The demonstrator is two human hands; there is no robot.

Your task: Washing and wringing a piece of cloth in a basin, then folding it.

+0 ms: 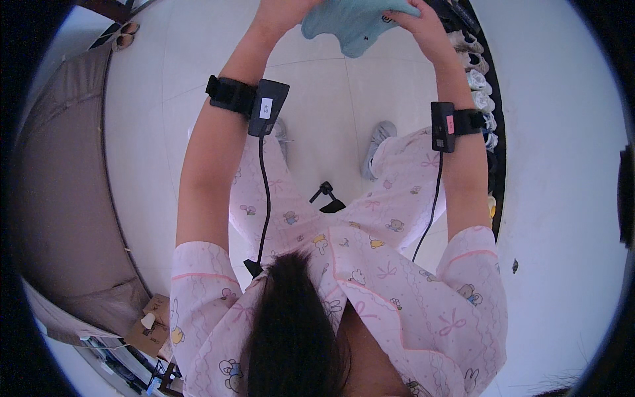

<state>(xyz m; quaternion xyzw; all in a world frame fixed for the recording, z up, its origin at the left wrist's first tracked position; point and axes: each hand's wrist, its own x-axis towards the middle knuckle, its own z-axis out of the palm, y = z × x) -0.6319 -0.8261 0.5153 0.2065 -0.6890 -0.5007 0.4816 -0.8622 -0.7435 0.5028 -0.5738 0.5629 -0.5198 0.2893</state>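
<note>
A soft teal cloth piece with a wavy lower edge and small dark marks hangs at the top of the view, partly cut off by the picture's rim. My right hand pinches its right end between thumb and fingers. At the cloth's left side is my left hand, its fingers mostly beyond the upper edge; it seems to hold that side. Both arms stretch forward over the tiled floor. Black strapped devices, the left one and the right one, sit on my forearms with cables trailing back.
Several shoes line a dark rack along the white wall at right. A grey-brown fabric-covered piece fills the left side. A cardboard box stands at lower left. More footwear lies at upper left on the tiled floor.
</note>
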